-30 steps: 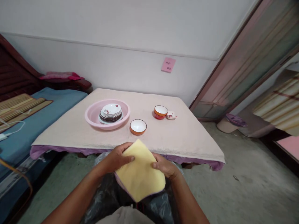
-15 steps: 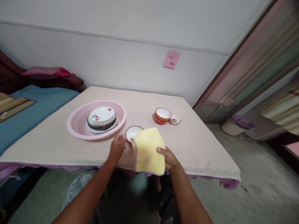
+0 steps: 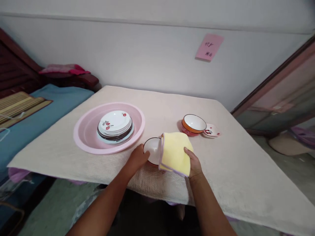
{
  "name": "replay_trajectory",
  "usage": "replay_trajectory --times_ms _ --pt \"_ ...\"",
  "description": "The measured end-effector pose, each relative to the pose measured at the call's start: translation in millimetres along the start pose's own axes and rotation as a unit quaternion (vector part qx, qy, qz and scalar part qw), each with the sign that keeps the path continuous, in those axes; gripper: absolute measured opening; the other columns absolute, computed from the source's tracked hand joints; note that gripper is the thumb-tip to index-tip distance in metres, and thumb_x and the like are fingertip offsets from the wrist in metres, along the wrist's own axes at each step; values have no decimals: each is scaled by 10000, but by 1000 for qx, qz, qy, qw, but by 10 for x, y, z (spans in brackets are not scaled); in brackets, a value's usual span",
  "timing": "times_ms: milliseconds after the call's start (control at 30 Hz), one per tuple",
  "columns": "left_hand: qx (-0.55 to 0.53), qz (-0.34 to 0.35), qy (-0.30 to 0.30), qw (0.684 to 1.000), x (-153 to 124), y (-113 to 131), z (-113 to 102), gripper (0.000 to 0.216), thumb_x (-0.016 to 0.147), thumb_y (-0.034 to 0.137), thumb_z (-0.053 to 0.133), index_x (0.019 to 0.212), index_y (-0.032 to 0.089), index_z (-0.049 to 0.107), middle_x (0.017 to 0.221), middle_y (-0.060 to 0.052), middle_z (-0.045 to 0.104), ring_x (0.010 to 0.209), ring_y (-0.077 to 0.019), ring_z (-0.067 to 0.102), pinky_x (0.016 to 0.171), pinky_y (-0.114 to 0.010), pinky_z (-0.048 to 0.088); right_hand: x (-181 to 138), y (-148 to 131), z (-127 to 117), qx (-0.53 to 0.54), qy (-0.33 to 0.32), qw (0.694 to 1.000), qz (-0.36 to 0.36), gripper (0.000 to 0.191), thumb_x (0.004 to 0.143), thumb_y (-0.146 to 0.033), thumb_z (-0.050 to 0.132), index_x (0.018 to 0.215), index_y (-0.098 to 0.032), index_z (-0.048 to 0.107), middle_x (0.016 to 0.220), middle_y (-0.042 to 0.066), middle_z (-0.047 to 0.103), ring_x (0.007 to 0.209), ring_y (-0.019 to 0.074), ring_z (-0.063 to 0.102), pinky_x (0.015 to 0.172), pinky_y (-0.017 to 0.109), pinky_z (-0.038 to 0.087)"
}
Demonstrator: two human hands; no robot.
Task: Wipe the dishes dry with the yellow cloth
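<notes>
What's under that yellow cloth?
The yellow cloth covers the right side of a white bowl, and the left hand touches that bowl. The bowl's covered part, and anything else beneath the cloth, cannot be seen.

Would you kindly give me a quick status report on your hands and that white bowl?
Left hand on the white bowl, tilted up. Right hand holding a yellow cloth against the bowl's right side. Orange bowl, small dish beyond, not in the way.
</notes>
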State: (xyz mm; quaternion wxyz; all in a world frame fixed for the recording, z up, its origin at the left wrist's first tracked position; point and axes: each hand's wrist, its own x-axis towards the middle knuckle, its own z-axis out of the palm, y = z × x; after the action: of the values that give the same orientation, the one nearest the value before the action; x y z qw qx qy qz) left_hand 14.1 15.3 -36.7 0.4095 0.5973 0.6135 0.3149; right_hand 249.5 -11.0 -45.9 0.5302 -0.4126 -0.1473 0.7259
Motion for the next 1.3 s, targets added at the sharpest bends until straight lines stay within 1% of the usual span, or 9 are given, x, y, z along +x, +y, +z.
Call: replay_trajectory --times_ms 100,333,467,633,767,933,1133,1267,1300 --pt "-59 -41 -36 997 16 -6 2 244 664 163 554 903 173 598 906 -109 657 846 -270 595 709 -334 440 42 72 93 2 1 1000 15 341 734 -386 563 999 -183 632 945 104 727 1037 300 633 933 489 471" --pt "-157 -98 -39 982 -32 27 85 356 602 105 512 944 164 590 913 -113 663 814 -278 619 600 -330 483 -126 67 187 20 44 998 35 313 725 -343 581 988 -184 639 947 100 727 1041 305 630 952 492 461" --pt "-247 -107 -82 960 -121 24 131 430 598 121 487 1015 166 584 863 -94 657 695 -240 613 500 -302 470 -185 3 212 32 38 999 5 314 722 -336 584 988 -182 648 935 99 729 1044 307 628 965 491 452" --pt "-310 -144 -106 934 -197 165 158 541 561 112 481 1094 192 527 873 -66 622 705 -217 607 516 -311 506 -228 -84 174 40 -1 999 -36 308 705 -312 595 969 -165 651 877 89 737 1023 298 638 975 494 440" --pt "-342 -156 -157 913 -229 312 186 541 570 115 480 1105 194 495 892 -62 603 711 -213 610 515 -329 525 -334 -205 101 47 43 995 -81 302 699 -309 585 953 -162 657 838 83 738 975 291 658 958 498 453" --pt "-279 -96 -57 954 -168 229 240 557 574 94 506 1124 176 478 1128 -116 564 955 -264 584 572 -315 548 -386 -393 -19 38 128 969 -206 363 708 -281 589 1043 -150 635 944 86 722 929 280 668 915 522 477" --pt "-201 -35 41 978 -21 55 261 615 596 76 514 1197 188 453 1139 -101 568 999 -236 570 746 -346 532 -386 -415 -45 -52 207 876 -432 454 703 -243 661 1140 -145 589 1057 75 681 917 228 657 834 419 532" --pt "-146 3 62 987 -2 76 295 638 609 85 544 1229 193 437 1117 -90 577 991 -227 568 857 -386 477 -403 -165 110 -290 210 852 -382 373 684 -348 700 963 -109 635 895 110 694 752 232 648 644 370 544" --pt "-143 7 60 988 -7 90 309 635 616 90 543 1233 193 433 1107 -88 581 973 -223 572 852 -384 475 -399 -88 170 -365 194 831 -372 363 694 -373 685 950 -123 627 855 102 686 720 228 633 617 364 531"
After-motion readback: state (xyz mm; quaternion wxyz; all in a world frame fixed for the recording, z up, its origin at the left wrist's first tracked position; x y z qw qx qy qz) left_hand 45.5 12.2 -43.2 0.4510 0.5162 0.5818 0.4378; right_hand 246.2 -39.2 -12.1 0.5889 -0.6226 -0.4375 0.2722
